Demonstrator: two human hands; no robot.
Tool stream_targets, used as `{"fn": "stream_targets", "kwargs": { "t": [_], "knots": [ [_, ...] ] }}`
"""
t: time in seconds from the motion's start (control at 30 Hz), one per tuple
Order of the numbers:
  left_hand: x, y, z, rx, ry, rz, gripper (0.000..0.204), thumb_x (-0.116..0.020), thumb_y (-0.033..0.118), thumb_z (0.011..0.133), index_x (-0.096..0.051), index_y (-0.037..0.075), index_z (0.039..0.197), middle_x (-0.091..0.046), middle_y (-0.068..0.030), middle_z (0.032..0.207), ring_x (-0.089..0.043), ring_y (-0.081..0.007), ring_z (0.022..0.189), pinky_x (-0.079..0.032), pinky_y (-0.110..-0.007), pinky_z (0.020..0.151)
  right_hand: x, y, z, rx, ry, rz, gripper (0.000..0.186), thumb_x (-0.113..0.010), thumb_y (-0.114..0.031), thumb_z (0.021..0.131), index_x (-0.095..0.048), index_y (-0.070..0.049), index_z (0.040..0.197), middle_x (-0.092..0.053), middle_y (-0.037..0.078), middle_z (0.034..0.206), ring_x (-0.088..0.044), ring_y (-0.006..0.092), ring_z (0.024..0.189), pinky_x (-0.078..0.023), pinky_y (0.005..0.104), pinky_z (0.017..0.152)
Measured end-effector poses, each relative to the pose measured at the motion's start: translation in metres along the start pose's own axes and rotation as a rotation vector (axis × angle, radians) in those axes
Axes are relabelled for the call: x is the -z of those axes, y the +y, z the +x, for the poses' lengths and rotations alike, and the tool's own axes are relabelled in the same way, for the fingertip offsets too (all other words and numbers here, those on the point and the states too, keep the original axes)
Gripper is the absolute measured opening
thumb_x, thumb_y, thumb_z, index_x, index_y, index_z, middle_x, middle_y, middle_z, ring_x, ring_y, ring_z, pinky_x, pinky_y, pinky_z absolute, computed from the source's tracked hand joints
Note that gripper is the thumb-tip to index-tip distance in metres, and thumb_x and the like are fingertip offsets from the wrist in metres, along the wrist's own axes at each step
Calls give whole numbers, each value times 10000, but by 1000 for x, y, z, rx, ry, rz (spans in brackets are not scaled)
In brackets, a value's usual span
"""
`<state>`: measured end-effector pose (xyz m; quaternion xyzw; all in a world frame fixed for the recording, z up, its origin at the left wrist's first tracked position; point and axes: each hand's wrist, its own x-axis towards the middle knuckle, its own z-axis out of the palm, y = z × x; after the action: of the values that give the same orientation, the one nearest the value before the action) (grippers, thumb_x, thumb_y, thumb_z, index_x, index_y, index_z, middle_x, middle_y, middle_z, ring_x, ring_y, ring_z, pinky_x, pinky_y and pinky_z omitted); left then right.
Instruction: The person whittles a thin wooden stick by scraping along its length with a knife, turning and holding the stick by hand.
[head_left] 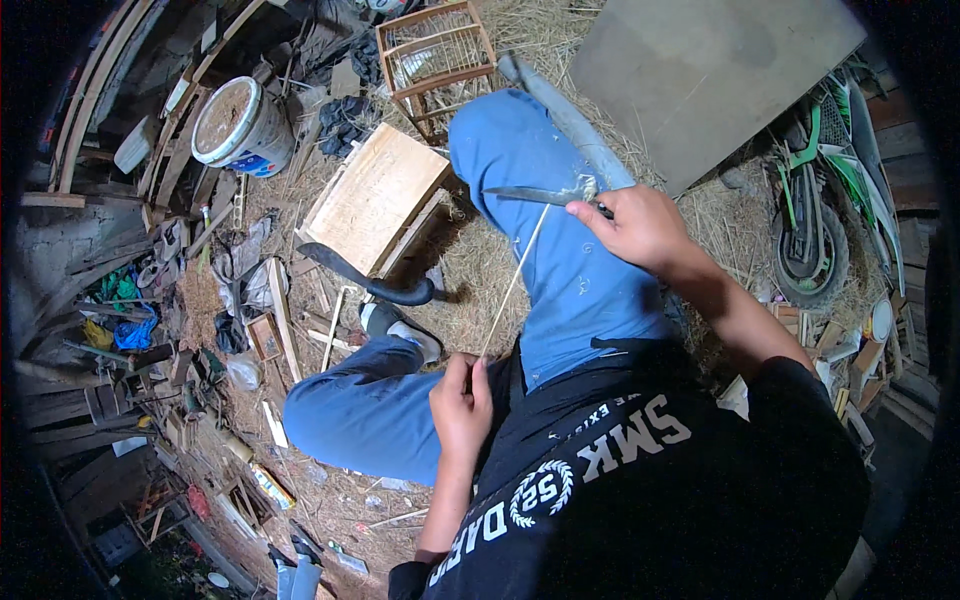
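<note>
My right hand (636,226) is closed on a knife (527,194), its blade lying across my blue-jeaned right leg, with pale shavings near the fingers. The upper end of a thin pale stick (517,271) meets the blade. My left hand (460,405) grips the stick's lower end, low between my legs, fingers curled round it. A large curved machete with a dark handle (400,294) rests beside a pale wooden block (368,197) to the left of my right knee.
A wooden cage (436,52) stands beyond my knee, a white bucket (225,125) at left. A large grey board (700,80) and a green-white motorbike (815,230) are at right. Wood scraps (280,320), straw and clutter cover the ground.
</note>
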<state>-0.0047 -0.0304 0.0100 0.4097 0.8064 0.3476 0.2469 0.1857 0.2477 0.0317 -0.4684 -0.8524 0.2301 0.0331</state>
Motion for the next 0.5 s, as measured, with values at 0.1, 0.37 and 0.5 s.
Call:
{"fn": "stream_targets", "kwargs": {
  "t": [0.1,0.37,0.5],
  "knots": [
    [-5,-1,3,32,14,-67,157,-662,101,1024,-596,15,910,-584,-144,642,-525,-187,487,-405,-331,486,-10,10,-1,5,56,117,676,-585,-633,1000,-728,-29,732,-669,236,685,-691,463,706,-536,542,655],
    [-42,52,67,-37,-3,-170,150,-650,112,1027,-605,4,934,-570,-124,632,-507,-142,513,-411,-323,505,-7,-10,-10,87,26,142,634,-618,-614,986,-720,-42,733,-662,215,654,-679,453,658,-527,529,619],
    [-59,51,85,-87,-15,-302,145,-646,111,1031,-600,2,948,-571,-112,655,-496,-125,554,-402,-323,522,-5,-17,-8,144,32,69,634,-622,-618,977,-711,-50,712,-661,224,653,-687,452,663,-532,535,620]
  ]
}}
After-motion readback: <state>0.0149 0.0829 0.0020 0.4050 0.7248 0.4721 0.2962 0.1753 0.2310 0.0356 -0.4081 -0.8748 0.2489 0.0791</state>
